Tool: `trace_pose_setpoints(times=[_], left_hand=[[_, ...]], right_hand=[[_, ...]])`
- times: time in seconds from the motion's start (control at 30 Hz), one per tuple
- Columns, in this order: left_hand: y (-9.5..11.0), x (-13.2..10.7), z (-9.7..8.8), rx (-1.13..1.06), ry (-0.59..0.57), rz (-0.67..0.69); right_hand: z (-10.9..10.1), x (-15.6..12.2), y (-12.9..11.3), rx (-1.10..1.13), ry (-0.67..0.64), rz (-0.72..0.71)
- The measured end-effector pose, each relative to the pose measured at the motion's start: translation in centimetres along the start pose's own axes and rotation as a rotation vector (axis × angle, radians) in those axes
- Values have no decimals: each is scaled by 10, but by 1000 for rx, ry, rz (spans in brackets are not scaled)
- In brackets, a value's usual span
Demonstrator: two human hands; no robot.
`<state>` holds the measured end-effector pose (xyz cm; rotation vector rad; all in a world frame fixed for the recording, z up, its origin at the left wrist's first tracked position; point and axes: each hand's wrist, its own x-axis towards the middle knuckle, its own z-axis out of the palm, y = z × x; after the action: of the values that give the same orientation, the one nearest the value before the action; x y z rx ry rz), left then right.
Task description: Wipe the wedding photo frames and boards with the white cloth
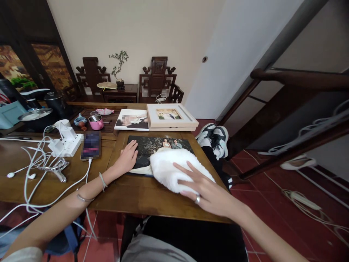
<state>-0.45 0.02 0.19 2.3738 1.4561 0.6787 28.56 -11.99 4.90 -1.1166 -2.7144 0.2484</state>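
Observation:
A dark photo album [147, 145], its cover printed with two people among foliage, lies flat near the table's right end. My left hand [127, 157] rests on its left edge, fingers stretched out and holding nothing. Over the album's right and lower part is a bunched white fluffy cloth [166, 167]. My right hand [197, 183] presses down on this cloth and holds it, the fingers somewhat spread and a ring on one of them. Cloth and hand hide much of the album's lower right side.
Behind the album are a white photo book [133, 123] and a boxed, framed picture [185, 122]. To the left lie a phone [91, 145], a power strip [72, 145] with tangled white cables, and a pink cup [96, 123]. Another person's shoes [219, 140] show beyond the table's right edge.

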Motion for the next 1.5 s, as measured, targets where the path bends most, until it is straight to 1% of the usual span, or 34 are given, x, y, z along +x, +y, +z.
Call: trace_pose_setpoints(times=[0.07, 0.23, 0.3, 0.33, 0.4, 0.47, 0.63, 0.7, 0.73, 0.8, 0.87, 0.97, 1.1, 1.2, 1.27, 1.33, 1.4, 1.5], left_hand=[[0, 0, 0, 3, -2, -2], [1, 0, -1, 11, 8, -10], [0, 0, -1, 6, 18, -11], [0, -1, -1, 1, 24, -14], [0, -1, 0, -9, 34, -20], [1, -1, 0, -16, 38, -29], [3, -2, -1, -27, 26, -39], [3, -2, -1, -35, 16, -34], [3, -2, -1, -40, 10, -30], [3, -2, -1, -50, 3, -18], [1, -1, -1, -57, 6, -5], [-2, 0, 1, -61, 16, 0], [-4, 1, 2, -64, 30, 19], [-4, 0, 2, -59, 34, 27], [-3, 0, 1, -52, 23, 15], [-2, 0, 1, -45, 11, 5], [-1, 0, 0, -41, 6, 2], [0, 0, 0, -38, 5, 0]], right_hand=[[0, 20, 18, 6, 28, 43], [1, 81, 70, -7, 112, 148], [1, 98, 81, -18, 127, 195], [2, 102, 83, -25, 129, 215], [4, 102, 77, -48, 129, 229], [6, 90, 59, -65, 122, 192], [10, 36, -3, -35, 81, 42], [10, 19, -20, -24, 81, 11], [10, 13, -25, -18, 84, 7], [10, 12, -26, -9, 85, 12], [10, 22, -18, -10, 79, 33], [10, 54, 8, -26, 78, 90], [12, 106, 49, -51, 128, 209], [13, 129, 66, -75, 141, 261], [13, 131, 64, -92, 139, 259], [14, 120, 51, -91, 137, 228], [15, 100, 30, -69, 135, 178], [16, 63, -4, -30, 125, 100]])
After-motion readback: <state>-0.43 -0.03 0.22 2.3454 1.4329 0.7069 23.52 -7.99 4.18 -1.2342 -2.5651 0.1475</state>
